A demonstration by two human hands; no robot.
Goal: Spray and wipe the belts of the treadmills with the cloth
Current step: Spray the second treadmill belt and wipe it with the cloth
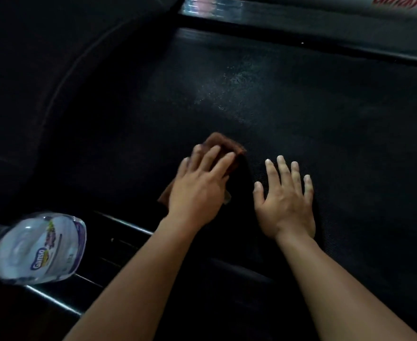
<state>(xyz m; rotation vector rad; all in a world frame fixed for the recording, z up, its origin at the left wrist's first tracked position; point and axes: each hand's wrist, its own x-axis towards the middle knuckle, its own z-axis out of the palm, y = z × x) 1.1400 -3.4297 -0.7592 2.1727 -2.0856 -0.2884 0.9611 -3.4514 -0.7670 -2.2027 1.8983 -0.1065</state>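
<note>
Spray bottle point(39, 249) lying on side rail point(119, 220), far left. Left hand point(200, 185) flat, fingers straight, pressing brown cloth point(223, 143) onto dark belt point(300, 99). Right hand point(284, 200) beside it, splayed wide, palm on belt. Wet sheen beyond.
</note>
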